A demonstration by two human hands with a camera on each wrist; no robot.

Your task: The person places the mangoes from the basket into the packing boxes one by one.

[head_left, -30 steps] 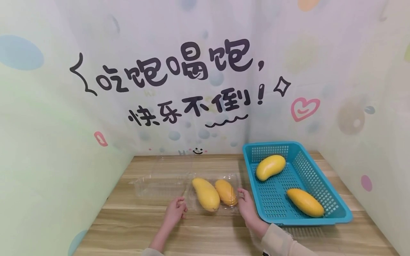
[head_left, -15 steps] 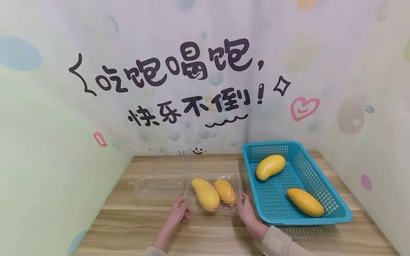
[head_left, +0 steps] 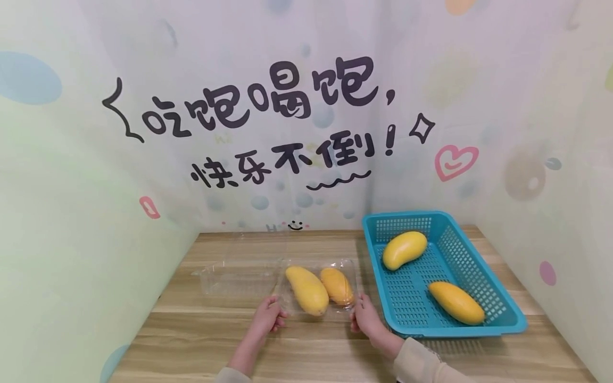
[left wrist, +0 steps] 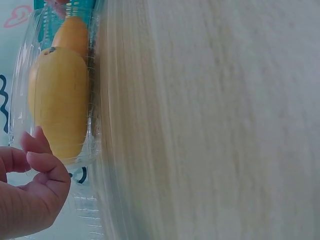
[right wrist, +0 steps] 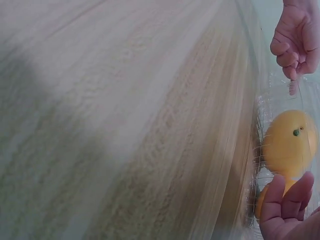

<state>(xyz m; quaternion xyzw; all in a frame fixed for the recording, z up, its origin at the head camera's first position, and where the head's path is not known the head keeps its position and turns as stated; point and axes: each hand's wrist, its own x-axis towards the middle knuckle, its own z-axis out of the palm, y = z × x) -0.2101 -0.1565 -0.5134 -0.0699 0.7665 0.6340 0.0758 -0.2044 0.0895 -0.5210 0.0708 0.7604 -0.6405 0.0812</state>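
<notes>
Wood-grain surface [head_left: 191,346] below, two bare hands extend from beige sleeves [head_left: 416,361]. The left grip [head_left: 270,315] has its fingers bent, pinching the near left corner of a clear container [head_left: 343,264]; the right grip [head_left: 367,315] pinches its near right corner. Between the two grips, inside that container, lie a large yellow mango [head_left: 308,291], closer to the left grip, and a smaller orange mango [head_left: 337,287], closer to the right. Just right of the right grip sits a blue basket [head_left: 462,332] with an orange-yellow mango [head_left: 457,303] and, farther back, a paler mango [head_left: 404,250]. Beyond the left grip stands a second clear container [head_left: 234,279]. Behind everything, black Chinese lettering [head_left: 287,90] marks a pastel-spotted wall covering [head_left: 268,32].
</notes>
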